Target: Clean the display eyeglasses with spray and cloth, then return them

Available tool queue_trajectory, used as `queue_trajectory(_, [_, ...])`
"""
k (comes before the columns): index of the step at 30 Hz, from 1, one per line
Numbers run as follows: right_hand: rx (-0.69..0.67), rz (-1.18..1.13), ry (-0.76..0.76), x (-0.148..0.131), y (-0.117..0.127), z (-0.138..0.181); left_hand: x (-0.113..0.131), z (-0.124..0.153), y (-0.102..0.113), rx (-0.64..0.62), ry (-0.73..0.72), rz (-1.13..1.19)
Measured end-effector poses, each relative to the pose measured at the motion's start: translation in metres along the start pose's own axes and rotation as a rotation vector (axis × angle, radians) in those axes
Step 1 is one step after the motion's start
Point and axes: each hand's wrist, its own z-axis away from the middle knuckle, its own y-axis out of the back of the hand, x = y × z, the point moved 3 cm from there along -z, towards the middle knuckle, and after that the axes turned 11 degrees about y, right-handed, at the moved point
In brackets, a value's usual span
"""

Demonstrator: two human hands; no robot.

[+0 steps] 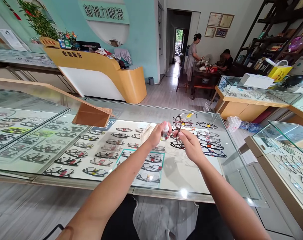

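Observation:
My left hand [156, 134] is closed around a small clear spray bottle [165, 130] with a white cap, and a beige cloth [146, 132] sticks out from under that hand. My right hand [189, 144] pinches a pair of dark-framed glasses [178, 126], holding them upright just right of the bottle. Both hands hover over the glass display counter [201, 186], above rows of eyeglass frames [109, 146] laid out inside it.
A wooden block [91, 115] stands on the counter to the left. An orange and white reception desk [99, 73] is behind. Other glass showcases [281, 156] stand to the right. Two people [192, 56] are at a table in the far room.

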Motion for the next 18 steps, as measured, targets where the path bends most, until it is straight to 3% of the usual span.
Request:
queue_trajectory(6, [-0.038,-0.072,-0.055,0.0007,-0.0055,0.0004,0.0034,0.0015,-0.0012,0.052,-0.018,-0.110])
queue_trajectory(18, [-0.068,-0.123,-0.050,-0.0007,-0.0072,0.0006,-0.0017,0.0016,-0.0032,-0.003,-0.013,-0.128])
